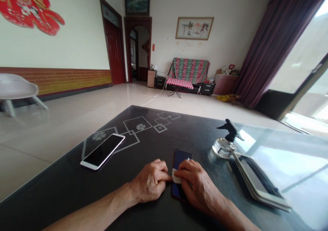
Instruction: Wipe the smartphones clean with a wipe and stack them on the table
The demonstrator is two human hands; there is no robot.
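A dark blue smartphone [176, 189] lies flat on the black tabletop [143, 155], partly covered by my right hand [198, 183]. That hand's fingers are closed on a small white wipe [176, 176], pressed against the phone near its left edge. To the left, my left hand [152, 179] is closed with its fingers curled, and its index fingertip touches the phone's left side beside the wipe. Farther left rests a white smartphone [104, 150] with a dark screen. A clear spray bottle [224, 147] with a black trigger head stands upright beyond my right hand.
At the right lies a light-framed tablet [258, 179], apparently stacked on another flat item. The table's far edge runs behind the bottle. Across the floor are a white chair [17, 87], a small striped table [179, 83] and a purple curtain [271, 43].
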